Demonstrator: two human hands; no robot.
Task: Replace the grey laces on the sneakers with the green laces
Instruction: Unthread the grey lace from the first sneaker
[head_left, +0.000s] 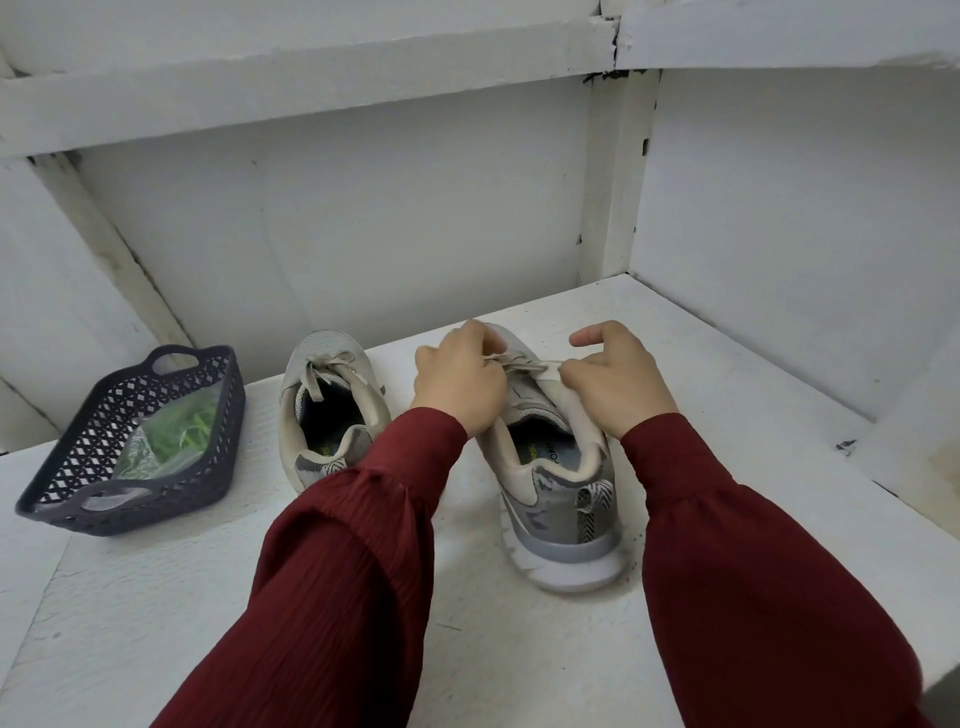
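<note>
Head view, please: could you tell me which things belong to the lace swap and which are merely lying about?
In the job: right-hand sneaker, its grey lace pinched by left hand and right hand; left-hand sneaker, laced grey; bagged green laces.
Lying about: dark basket holding them; white shelf.

Grey laces (324, 371) thread both upright sneakers (561, 499); green laces (192, 423) lie bagged.

Soft, even, cool light fills the white shelf (156, 623), with no glare anywhere. A faint shadow gathers close under the grey sneaker (561, 499). The sneaker itself looks fairly sharp. Well away from it, toward the frame edges, the straight boards (311, 93) bow and the sleeves (337, 571) soften slightly.
</note>
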